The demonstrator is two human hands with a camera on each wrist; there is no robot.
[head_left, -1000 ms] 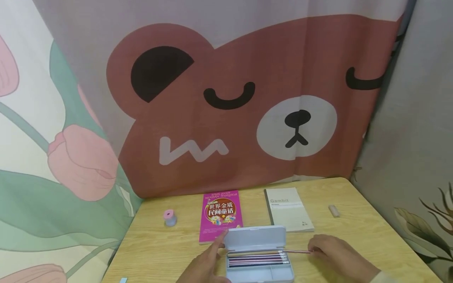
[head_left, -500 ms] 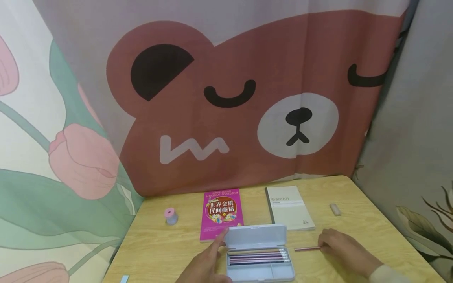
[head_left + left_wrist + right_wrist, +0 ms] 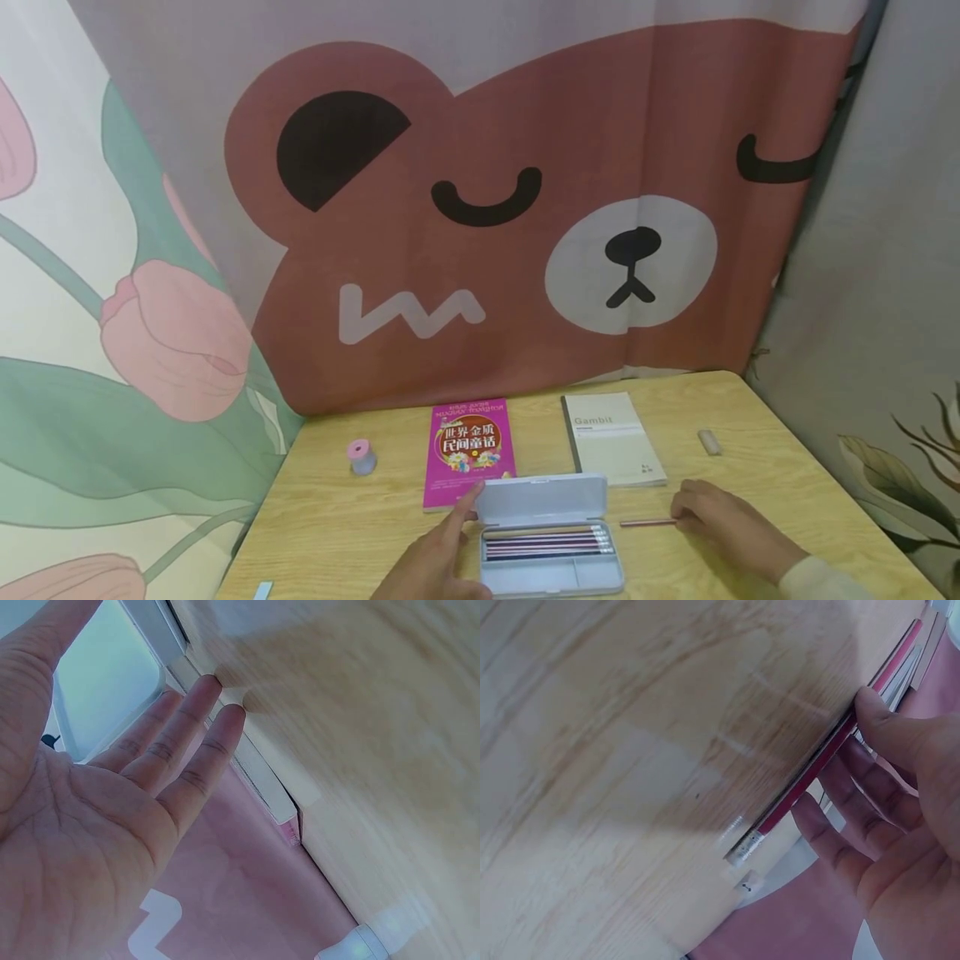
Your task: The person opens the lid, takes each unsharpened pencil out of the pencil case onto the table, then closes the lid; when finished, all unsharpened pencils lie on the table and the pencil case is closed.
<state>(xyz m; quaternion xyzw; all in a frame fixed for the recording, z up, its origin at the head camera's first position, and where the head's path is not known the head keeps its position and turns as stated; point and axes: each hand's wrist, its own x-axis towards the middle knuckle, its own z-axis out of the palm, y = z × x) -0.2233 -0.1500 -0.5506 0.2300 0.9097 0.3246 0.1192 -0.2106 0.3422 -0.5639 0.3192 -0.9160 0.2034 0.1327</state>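
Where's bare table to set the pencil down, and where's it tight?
Free: the strip between the sharpener and the pink book; the right side, between the notebook and the eraser. Tight: the front middle, where the open case sits against the book, with the left hand at its lid and the right hand holding the pencil beside it.

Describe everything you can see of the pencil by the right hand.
The pencil is slim and red-pink, with a silvery ferrule at the end nearer the pencil case. It lies flat on the wooden table, just right of the open case and apart from it. The right hand pinches its far end, thumb on top.
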